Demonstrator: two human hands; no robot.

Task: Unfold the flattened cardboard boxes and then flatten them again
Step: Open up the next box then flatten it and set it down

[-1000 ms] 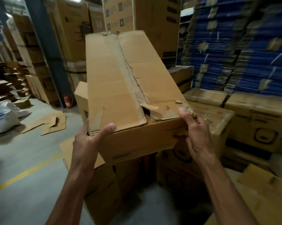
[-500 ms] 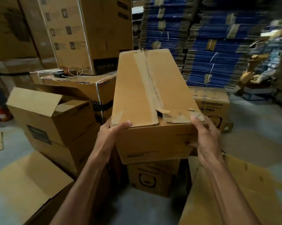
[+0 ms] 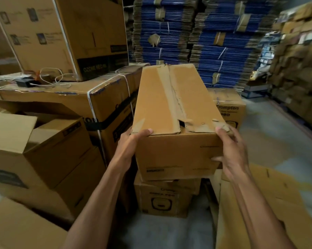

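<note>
- You held the unfolded cardboard box (image 3: 169,105) out in front of you, its torn top flaps closed and facing up, directly above a smaller printed box (image 3: 162,200).
- Your left hand (image 3: 131,142) gripped its near left corner, thumb over the top edge.
- Your right hand (image 3: 230,150) gripped the near right corner, thumb on the torn flap.
- Blue bundled stacks (image 3: 214,42) stood behind.

Warehouse aisle: grey concrete floor (image 3: 270,137), dimly lit. Rear, tied blue bundles (image 3: 214,51) of flat cartons, stacked high. Left, a strapped carton (image 3: 62,99) bearing a printed carton (image 3: 62,33) and loose cord (image 3: 51,77). Right, blurred brown stacks (image 3: 298,69) of boxes
</note>
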